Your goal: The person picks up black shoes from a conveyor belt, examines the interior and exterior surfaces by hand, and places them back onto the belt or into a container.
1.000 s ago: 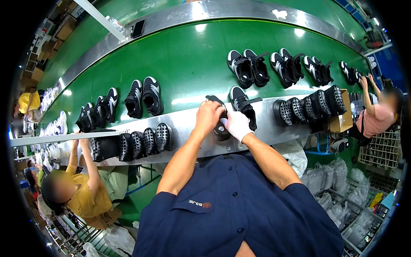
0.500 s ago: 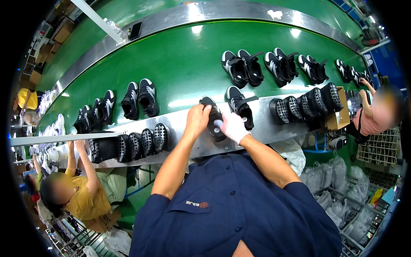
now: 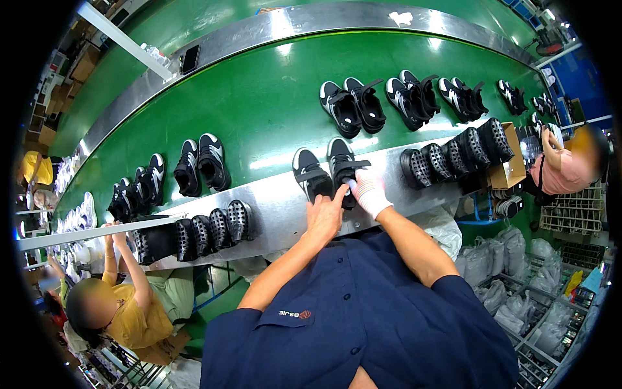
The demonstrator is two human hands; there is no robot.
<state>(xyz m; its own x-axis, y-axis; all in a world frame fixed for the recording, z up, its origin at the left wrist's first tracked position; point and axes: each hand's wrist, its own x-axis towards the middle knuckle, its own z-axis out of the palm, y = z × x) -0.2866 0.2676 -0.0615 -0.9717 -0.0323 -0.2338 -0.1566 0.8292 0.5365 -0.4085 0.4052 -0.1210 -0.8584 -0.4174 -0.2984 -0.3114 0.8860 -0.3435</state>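
Two black strapped shoes (image 3: pixel 340 153) with pale, shiny toes are set at centre frame, across the smooth metal ledge (image 3: pixel 278 202). Their heel ends are touched by the bare left hand (image 3: pixel 325 217) and white-gloved right hand (image 3: pixel 370 193); whether either grips cannot be told.

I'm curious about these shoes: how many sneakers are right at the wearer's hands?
2, side by side: left sneaker and right sneaker, heels partly covered; no others seem hidden there.
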